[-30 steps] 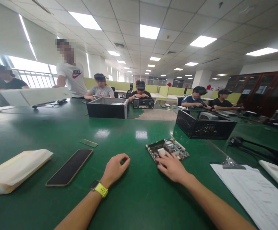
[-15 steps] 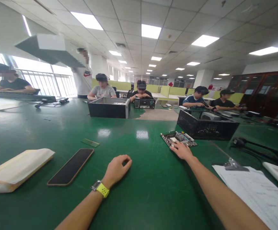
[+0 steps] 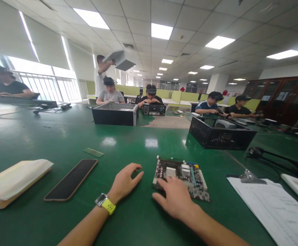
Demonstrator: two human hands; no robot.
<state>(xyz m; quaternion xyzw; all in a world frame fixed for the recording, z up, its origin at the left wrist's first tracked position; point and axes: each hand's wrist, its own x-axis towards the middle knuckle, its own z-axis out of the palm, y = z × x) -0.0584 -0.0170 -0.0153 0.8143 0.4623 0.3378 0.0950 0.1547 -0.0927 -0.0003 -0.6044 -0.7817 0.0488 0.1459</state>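
A motherboard [image 3: 187,176] lies flat on the green table [image 3: 143,218] in front of me. My right hand [image 3: 173,198] rests on its near left edge with fingers spread, thumb out to the left. My left hand [image 3: 125,181], with a yellow-strapped watch [image 3: 104,203] on the wrist, lies on the table just left of the board, fingers loosely curled and holding nothing.
A dark phone [image 3: 70,179], a small green strip [image 3: 93,152] and a padded envelope [image 3: 11,182] lie to the left. A clipboard with papers [image 3: 272,205], cables and a black computer case [image 3: 220,135] sit to the right. Several people work at the far side.
My right hand has pulled the motherboard back from near the black case toward me and turned it. A standing person at the far left has carried a panel away, holding it overhead.
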